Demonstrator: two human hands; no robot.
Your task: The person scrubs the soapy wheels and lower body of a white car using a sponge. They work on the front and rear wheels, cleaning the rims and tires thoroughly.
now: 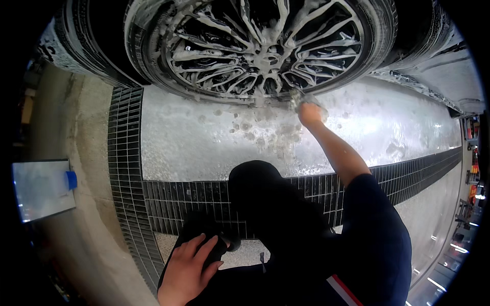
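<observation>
A car wheel point(268, 57) with a many-spoked alloy rim fills the top of the head view, coated in whitish foam around its spokes and tyre point(145, 57). My right hand point(311, 113) is closed around a blurred, translucent or greyish thing at the tyre's lower edge; its kind cannot be told, though it looks like a wash pad or brush. My left hand point(189, 267) rests on my dark-clothed left knee, fingers spread and holding nothing.
Wet grey floor point(183, 137) lies under the wheel, bordered by metal drain gratings point(126, 153) at the left and before my knees. Foamy car bodywork point(440, 72) is at upper right. A pale panel point(44, 191) with a blue patch stands at far left.
</observation>
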